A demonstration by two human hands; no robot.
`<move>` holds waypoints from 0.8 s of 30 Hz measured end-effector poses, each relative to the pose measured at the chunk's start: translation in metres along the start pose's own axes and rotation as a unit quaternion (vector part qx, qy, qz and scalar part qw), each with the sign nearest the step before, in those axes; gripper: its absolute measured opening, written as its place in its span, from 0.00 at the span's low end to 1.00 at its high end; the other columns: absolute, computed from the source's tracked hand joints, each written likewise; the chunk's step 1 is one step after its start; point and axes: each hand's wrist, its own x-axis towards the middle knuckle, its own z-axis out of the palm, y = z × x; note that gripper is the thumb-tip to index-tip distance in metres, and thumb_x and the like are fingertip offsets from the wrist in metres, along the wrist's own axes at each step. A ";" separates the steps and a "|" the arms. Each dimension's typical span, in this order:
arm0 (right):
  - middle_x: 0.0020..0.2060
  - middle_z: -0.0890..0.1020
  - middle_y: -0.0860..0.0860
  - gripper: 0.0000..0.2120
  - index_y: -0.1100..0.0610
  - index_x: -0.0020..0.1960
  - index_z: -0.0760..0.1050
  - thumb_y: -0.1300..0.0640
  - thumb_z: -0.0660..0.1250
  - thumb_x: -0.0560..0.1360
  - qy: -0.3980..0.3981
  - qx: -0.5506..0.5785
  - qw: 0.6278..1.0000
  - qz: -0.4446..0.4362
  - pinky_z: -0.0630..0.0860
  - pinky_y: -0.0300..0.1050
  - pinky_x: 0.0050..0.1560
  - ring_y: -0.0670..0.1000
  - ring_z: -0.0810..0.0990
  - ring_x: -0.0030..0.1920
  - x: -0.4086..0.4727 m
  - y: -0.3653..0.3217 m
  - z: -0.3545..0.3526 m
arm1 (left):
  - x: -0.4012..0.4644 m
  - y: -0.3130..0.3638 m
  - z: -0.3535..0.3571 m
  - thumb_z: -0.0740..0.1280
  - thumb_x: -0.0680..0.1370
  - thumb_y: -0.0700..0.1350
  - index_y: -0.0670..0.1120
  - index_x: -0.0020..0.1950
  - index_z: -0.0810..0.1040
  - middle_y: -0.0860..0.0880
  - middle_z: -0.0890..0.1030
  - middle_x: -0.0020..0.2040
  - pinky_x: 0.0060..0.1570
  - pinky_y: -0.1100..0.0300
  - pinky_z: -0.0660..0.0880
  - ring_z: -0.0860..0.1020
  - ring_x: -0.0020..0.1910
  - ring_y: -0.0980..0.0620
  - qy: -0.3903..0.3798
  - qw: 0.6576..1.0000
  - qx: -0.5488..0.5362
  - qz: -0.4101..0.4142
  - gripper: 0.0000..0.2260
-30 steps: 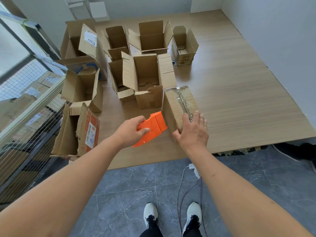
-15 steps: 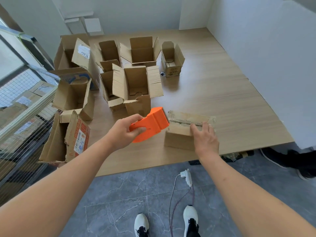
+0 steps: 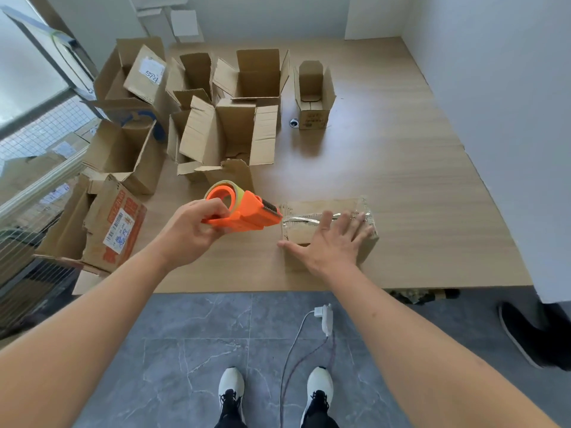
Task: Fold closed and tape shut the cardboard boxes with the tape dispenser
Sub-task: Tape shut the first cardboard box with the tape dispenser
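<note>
Head view: closed cardboard box [image 3: 327, 230] near the wooden table's [image 3: 401, 180] front edge, bare tabletop to its right.

Your left hand [image 3: 191, 230] grips the orange plastic tape dispenser [image 3: 244, 211] at the box's left end; your right hand [image 3: 333, 242] lies flat, fingers spread, on glossy tape [image 3: 306, 218]. Open boxes [image 3: 228, 134] crowd behind.

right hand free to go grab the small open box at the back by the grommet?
Probably yes. The right hand lies flat on the taped box, holding nothing, and the table between it and the small box is bare. It would need a long stretch.
</note>
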 end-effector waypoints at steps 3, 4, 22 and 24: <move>0.76 0.50 0.70 0.53 0.54 0.71 0.54 0.18 0.56 0.61 0.021 0.011 0.999 -0.025 0.36 0.74 0.74 0.74 0.40 0.78 0.002 -0.002 0.004 | -0.005 0.000 0.001 0.77 0.74 0.37 0.50 0.45 0.78 0.51 0.76 0.40 0.42 0.52 0.71 0.72 0.39 0.51 -0.003 1.000 0.016 -0.011 0.11; 0.76 0.49 0.71 0.50 0.52 0.71 0.54 0.21 0.60 0.62 0.018 0.023 0.999 -0.042 0.37 0.73 0.74 0.73 0.40 0.78 0.004 -0.001 0.004 | -0.006 0.001 0.001 0.77 0.74 0.37 0.50 0.45 0.78 0.50 0.76 0.41 0.42 0.52 0.72 0.72 0.39 0.49 -0.006 1.000 0.019 -0.011 0.11; 0.60 0.83 0.44 0.19 0.45 0.60 0.83 0.60 0.65 0.73 -0.035 0.428 0.869 -0.246 0.75 0.48 0.67 0.45 0.79 0.64 0.018 0.026 -0.044 | 0.000 0.014 -0.006 0.76 0.74 0.34 0.45 0.50 0.79 0.48 0.79 0.44 0.45 0.46 0.75 0.76 0.44 0.46 -0.038 0.998 0.035 0.026 0.10; 0.56 0.84 0.43 0.14 0.41 0.59 0.83 0.54 0.66 0.76 -0.091 0.494 0.830 -0.240 0.78 0.48 0.61 0.44 0.81 0.61 0.010 0.016 -0.049 | 0.002 0.014 -0.007 0.76 0.74 0.35 0.46 0.50 0.79 0.50 0.79 0.44 0.45 0.50 0.75 0.77 0.44 0.49 -0.041 0.998 0.037 0.029 0.10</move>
